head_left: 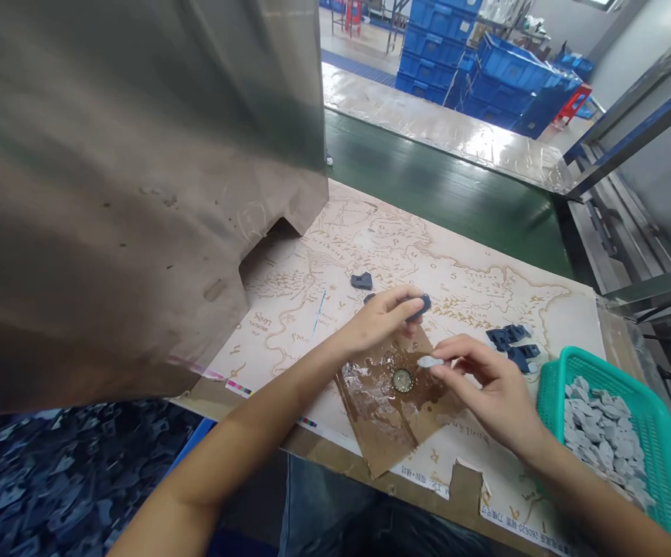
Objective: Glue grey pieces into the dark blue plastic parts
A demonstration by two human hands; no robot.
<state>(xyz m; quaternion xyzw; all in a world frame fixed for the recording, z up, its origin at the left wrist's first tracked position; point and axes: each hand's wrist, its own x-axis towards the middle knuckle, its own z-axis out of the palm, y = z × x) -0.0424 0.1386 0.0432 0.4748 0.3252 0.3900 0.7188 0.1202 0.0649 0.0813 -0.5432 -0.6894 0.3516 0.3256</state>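
Hands apart over a map-printed tabletop [503, 298]: the left hand [377, 321] grips a dark blue plastic part [417, 305], the right hand [489, 387] pinches a pale grey piece [430, 361]. More blue parts [512, 344] lie to the right; a green basket [654, 433] sits heaped with grey pieces [599, 433].

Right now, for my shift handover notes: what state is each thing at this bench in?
Left hand: closed on a dark blue part
Right hand: pinching a light grey piece
Teal plastic basket: heaped with light grey pieces
Brown card sheet: lying flat, glossy with smears
Round metal-rimmed disc: lying on the card
Loose dark blue parts: lying on the map-printed mat
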